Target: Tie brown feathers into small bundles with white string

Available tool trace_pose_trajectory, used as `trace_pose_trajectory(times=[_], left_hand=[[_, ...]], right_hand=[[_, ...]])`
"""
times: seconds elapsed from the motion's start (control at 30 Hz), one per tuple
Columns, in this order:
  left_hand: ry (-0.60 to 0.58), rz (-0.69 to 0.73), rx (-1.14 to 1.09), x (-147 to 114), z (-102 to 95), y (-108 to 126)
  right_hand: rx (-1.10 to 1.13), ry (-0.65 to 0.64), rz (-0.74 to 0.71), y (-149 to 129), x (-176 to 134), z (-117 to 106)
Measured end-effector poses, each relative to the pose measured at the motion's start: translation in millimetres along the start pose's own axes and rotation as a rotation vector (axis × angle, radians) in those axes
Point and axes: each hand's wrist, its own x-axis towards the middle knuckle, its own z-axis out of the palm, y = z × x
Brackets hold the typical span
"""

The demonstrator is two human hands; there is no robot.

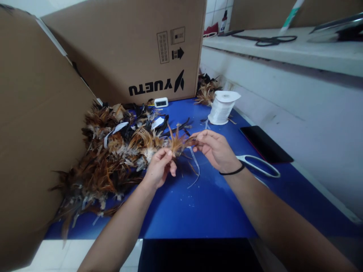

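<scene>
My left hand (162,165) pinches the base of a small bunch of brown feathers (177,143), whose tips fan upward. Right of it, my right hand (211,147) is closed at the fingertips on a thin dark feather (190,140) beside the bunch. A narrow white ribbon (196,166) hangs below the fingers and curls on the blue table (198,215). To the left, a large heap of brown, black and pale feathers (113,151) covers the table. White-handled scissors (262,166) lie partly hidden behind my right wrist.
A white ribbon spool (223,109) stands at the back right, near a black phone (266,143). Cardboard boxes (113,45) wall off the back and left. A small white display (161,102) sits by the box. Dark scissors (269,40) rest on the ledge (297,53).
</scene>
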Motion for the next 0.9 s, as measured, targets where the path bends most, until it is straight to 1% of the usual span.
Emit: trace_pose_trajectory(times=[0.1,0.17,0.27,0.37,0.43,0.5,0.57,0.6,0.63,0.7,0.77,0.8,0.83,0.9], left_hand=[[-0.027,-0.117,-0.065,1.3,1.2,-7.9],[-0.029,-0.156,-0.113,1.5,3.1,-9.1],[-0.005,-0.17,-0.169,1.3,6.1,-7.8],[0.04,-0.144,-0.208,1.9,6.8,-6.6],[0.075,-0.115,-0.224,3.1,5.6,-6.2],[0.11,-0.093,-0.231,4.3,4.0,-5.8],[0.13,-0.083,-0.231,5.1,2.6,-5.4],[0.13,-0.081,-0.228,5.3,2.2,-5.2],[0.124,-0.079,-0.224,5.2,2.1,-5.1],[0.102,-0.076,-0.21,4.7,2.3,-5.2],[0.077,-0.074,-0.188,3.9,3.0,-5.6],[0.064,-0.073,-0.172,3.5,3.5,-5.9],[0.053,-0.072,-0.155,3.2,3.9,-6.1],[0.041,-0.069,-0.119,2.7,4.6,-6.7]], right_hand=[[-0.003,-0.006,-0.011,1.4,0.0,-1.2],[-0.015,-0.011,-0.012,2.8,-0.8,-1.8],[-0.04,-0.023,-0.006,4.8,-2.6,-1.4],[-0.068,-0.033,0.004,6.0,-2.9,-0.6],[-0.076,0.017,0.007,6.4,-1.2,-1.4],[-0.077,0.118,0.017,7.2,1.4,-3.4],[-0.098,0.205,0.058,8.9,3.4,-5.3],[-0.127,0.213,0.093,10.2,3.6,-5.6],[-0.17,0.189,0.128,11.9,3.1,-5.1],[-0.271,0.059,0.169,16.1,0.3,-1.6],[-0.344,-0.094,0.163,20.8,-4.1,4.0],[-0.364,-0.144,0.149,23.0,-6.2,6.9],[-0.378,-0.171,0.132,25.0,-8.1,9.4],[-0.397,-0.18,0.102,28.2,-10.3,12.7]])
